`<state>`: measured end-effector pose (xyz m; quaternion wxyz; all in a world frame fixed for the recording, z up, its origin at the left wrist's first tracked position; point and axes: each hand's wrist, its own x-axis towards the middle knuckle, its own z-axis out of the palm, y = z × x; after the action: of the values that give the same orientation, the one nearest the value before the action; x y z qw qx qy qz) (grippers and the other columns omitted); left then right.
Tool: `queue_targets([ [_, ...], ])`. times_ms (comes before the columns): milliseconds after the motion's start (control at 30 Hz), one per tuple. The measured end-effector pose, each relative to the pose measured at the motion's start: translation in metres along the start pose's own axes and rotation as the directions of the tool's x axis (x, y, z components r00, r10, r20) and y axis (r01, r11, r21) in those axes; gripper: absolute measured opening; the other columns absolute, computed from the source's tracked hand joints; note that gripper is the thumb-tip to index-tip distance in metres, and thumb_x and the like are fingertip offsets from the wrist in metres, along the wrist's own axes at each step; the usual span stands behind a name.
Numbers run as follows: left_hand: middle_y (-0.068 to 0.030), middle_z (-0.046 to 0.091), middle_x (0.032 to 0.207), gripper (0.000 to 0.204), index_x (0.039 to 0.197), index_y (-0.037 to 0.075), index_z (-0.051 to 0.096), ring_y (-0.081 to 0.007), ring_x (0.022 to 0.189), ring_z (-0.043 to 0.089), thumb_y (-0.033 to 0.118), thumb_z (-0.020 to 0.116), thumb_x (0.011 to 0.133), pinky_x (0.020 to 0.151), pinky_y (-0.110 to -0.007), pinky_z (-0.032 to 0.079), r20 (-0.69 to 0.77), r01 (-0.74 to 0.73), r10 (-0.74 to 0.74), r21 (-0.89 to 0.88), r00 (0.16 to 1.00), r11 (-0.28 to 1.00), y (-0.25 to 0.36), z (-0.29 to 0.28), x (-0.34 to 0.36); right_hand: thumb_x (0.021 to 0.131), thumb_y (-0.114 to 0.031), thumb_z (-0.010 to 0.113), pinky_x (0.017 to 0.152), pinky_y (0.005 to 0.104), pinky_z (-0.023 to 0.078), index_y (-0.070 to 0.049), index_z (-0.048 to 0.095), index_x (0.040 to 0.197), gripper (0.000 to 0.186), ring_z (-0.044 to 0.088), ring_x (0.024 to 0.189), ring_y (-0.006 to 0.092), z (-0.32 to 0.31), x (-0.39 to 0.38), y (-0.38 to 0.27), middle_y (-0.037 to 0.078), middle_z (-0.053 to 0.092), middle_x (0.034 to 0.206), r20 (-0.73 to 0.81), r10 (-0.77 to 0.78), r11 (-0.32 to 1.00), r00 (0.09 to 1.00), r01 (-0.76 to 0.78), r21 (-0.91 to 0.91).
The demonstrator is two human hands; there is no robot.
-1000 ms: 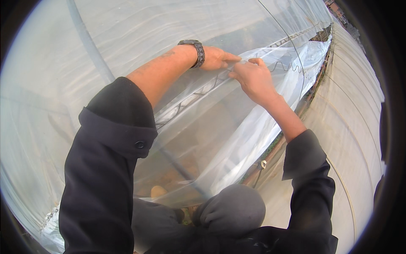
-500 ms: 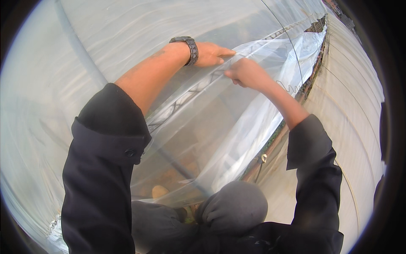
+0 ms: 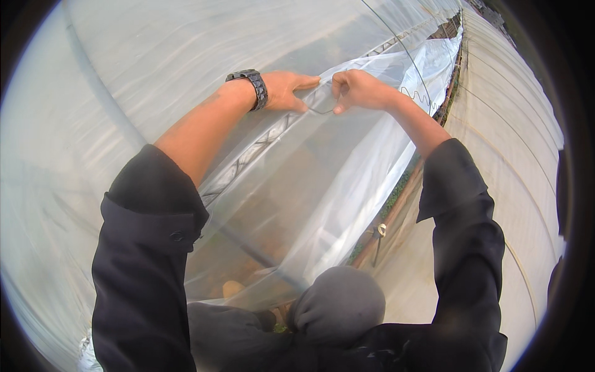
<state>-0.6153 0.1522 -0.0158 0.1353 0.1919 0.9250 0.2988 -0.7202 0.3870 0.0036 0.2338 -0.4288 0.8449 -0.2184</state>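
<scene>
Clear plastic film [image 3: 273, 198] covers a greenhouse side, with a narrow metal channel [image 3: 269, 137] running diagonally across it. A zigzag spring wire [image 3: 321, 112] sits along the channel's lower stretch. My left hand [image 3: 282, 90], wearing a dark watch [image 3: 255, 87], lies over the channel, fingers stretched out and thumb apart, pressing on the film. Just right of it, my right hand [image 3: 362, 90] pinches the wire between thumb and fingers, a bent piece showing between the hands. Beyond the right wrist, a loose zigzag part [image 3: 414, 96] of the wire hangs over the film.
A loose whitish film fold [image 3: 365, 180] lies right of the channel. Farther right, a second film-covered roof [image 3: 496, 161] curves away past a narrow gap with greenery [image 3: 396, 195]. A thin cord [image 3: 406, 49] crosses the upper film. My knees [image 3: 338, 304] are at the bottom.
Both hands appear slightly farther left in view. My right hand has turned and drawn a little off the channel, so the bent wire now shows between the hands.
</scene>
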Motion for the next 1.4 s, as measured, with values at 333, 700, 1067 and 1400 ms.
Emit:
queue_targets([
  [333,-0.0193,0.048,0.156,0.074,0.159,0.006,0.036,-0.0322,0.143,0.049,0.029,0.065,0.095,0.119,-0.04,0.039,-0.046,-0.002,0.002,0.009,0.999,1.0,-0.005,0.006,-0.003,0.059,-0.02,0.092,0.067,0.0427,0.045,-0.003,0.057,0.088,0.048,0.06,0.076,0.0326,-0.015,0.026,-0.019,0.01,0.065,0.078,-0.153,-0.14,0.922,0.978,0.073,-0.38],
  [700,-0.0171,0.061,0.144,0.063,0.151,0.011,0.051,-0.0315,0.131,0.06,0.026,0.065,0.092,0.112,-0.04,0.046,-0.187,0.068,-0.074,-0.036,0.98,0.997,0.007,0.023,0.001,0.057,-0.023,0.091,0.064,0.0446,0.042,-0.005,0.055,0.086,0.05,0.058,0.074,0.0342,-0.018,0.042,-0.023,0.01,0.063,0.075,-0.138,-0.18,0.868,0.974,0.091,-0.488],
  [1067,-0.0142,0.067,0.134,0.06,0.148,0.022,0.055,-0.0325,0.118,0.066,0.021,0.061,0.088,0.101,-0.043,0.052,-0.32,0.114,-0.113,-0.015,0.941,0.993,0.011,0.031,0.002,0.086,-0.042,0.079,0.069,0.0454,0.048,-0.006,0.059,0.086,0.041,0.064,0.08,0.0332,0.007,0.022,0.023,0.013,0.069,0.083,-0.323,-0.02,0.994,0.946,-0.016,-0.109],
  [1400,-0.0122,0.064,0.141,0.059,0.149,0.018,0.054,-0.0315,0.125,0.063,0.023,0.065,0.091,0.104,-0.042,0.051,-0.267,0.301,-0.292,-0.006,0.919,0.954,0.03,0.032,0.002,0.098,-0.039,0.061,0.071,0.0463,0.049,-0.007,0.059,0.091,0.033,0.065,0.078,0.0358,0.008,0.016,0.02,0.014,0.066,0.072,-0.397,-0.007,0.91,0.918,-0.158,-0.383],
])
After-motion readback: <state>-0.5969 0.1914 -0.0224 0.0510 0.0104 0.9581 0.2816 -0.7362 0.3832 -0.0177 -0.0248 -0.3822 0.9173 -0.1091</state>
